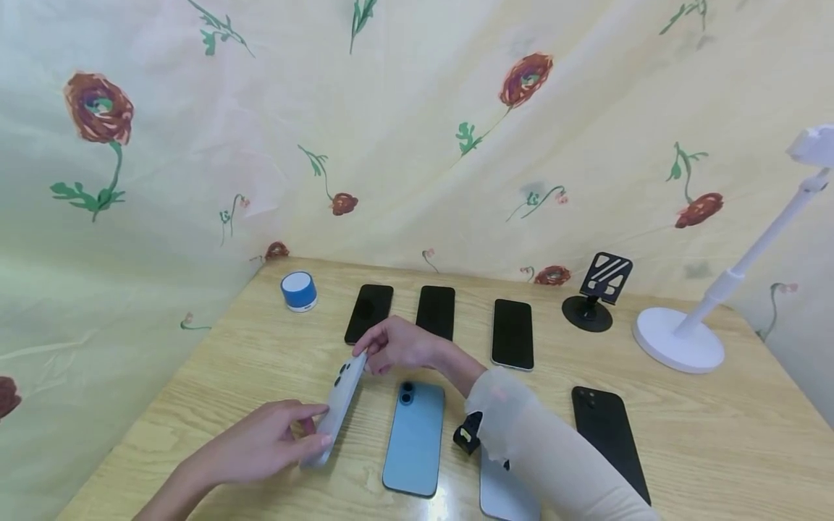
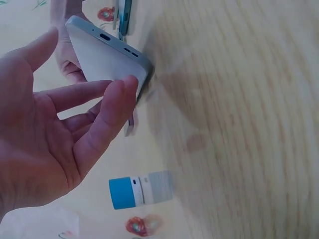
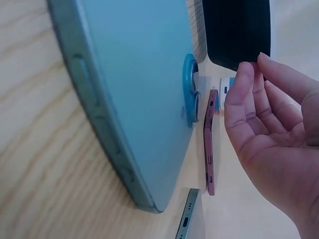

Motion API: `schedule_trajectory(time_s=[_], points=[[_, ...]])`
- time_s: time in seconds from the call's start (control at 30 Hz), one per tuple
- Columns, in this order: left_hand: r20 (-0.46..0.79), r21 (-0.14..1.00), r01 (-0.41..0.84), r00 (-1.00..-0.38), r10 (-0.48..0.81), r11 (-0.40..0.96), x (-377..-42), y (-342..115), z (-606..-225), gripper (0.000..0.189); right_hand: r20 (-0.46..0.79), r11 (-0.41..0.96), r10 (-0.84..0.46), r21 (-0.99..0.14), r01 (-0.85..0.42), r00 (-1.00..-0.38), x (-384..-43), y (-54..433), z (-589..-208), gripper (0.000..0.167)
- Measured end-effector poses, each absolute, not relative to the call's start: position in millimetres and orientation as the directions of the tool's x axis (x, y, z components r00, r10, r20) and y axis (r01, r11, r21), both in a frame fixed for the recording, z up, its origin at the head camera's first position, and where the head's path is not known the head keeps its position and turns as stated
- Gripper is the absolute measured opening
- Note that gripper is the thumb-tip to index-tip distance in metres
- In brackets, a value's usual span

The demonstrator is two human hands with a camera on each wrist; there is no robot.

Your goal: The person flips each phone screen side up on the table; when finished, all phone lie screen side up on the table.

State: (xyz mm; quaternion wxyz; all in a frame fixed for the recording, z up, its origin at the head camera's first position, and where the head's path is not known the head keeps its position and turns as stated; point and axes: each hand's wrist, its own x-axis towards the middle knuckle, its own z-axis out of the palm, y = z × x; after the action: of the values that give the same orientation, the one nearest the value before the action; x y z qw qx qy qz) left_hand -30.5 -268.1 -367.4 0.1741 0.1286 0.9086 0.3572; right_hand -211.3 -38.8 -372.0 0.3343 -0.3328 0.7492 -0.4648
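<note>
one white phone (image 1: 343, 400) tilts, seemingly mid-turn, between the right hand (image 1: 399, 344) pinching its top and the left hand (image 1: 263, 440) gripping its lower end, while three phones (image 1: 512, 333) already lie screen up and the blue phone (image 1: 415, 445) and black phone (image 1: 606, 430), backs up, seem left.

white phone (image 1: 340, 407) | dark screen, lenses on back | tilted steeply | over wooden table (image 1: 704, 434)

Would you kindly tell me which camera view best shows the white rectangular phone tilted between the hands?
The head view, because it shows the white rectangular phone end to end, dark lenses included. The left wrist view shows its bottom edge with the port; the right wrist view, part of its black screen, cut off above.
</note>
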Motion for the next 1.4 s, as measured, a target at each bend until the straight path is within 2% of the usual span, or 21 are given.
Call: schedule_trajectory(time_s=[0.2, 0.43, 0.73, 1.4], points=[[-0.234, 0.692, 0.100, -0.906, 0.353, 0.715, -31.8, -265.9, -363.7, 0.067, -0.186, 0.346, -0.813, -0.916, -0.201, -0.552, -211.8, -40.3, -369.7, 0.025], [-0.218, 0.767, 0.098, -0.890, 0.401, 0.634, -30.1, -270.3, -362.5, 0.067, -0.171, 0.327, -0.826, -0.921, -0.211, -0.537, -213.8, -41.1, -367.3, 0.024], [-0.174, 0.804, 0.106, -0.898, 0.403, 0.585, -30.3, -273.2, -352.5, 0.072, -0.162, 0.313, -0.826, -0.928, -0.201, -0.540, -213.5, -42.1, -366.4, 0.025], [-0.136, 0.780, 0.146, -0.910, 0.393, 0.608, -28.0, -272.9, -346.7, 0.065, -0.167, 0.349, -0.819, -0.904, -0.246, -0.550, -211.9, -47.3, -368.7, 0.021]])
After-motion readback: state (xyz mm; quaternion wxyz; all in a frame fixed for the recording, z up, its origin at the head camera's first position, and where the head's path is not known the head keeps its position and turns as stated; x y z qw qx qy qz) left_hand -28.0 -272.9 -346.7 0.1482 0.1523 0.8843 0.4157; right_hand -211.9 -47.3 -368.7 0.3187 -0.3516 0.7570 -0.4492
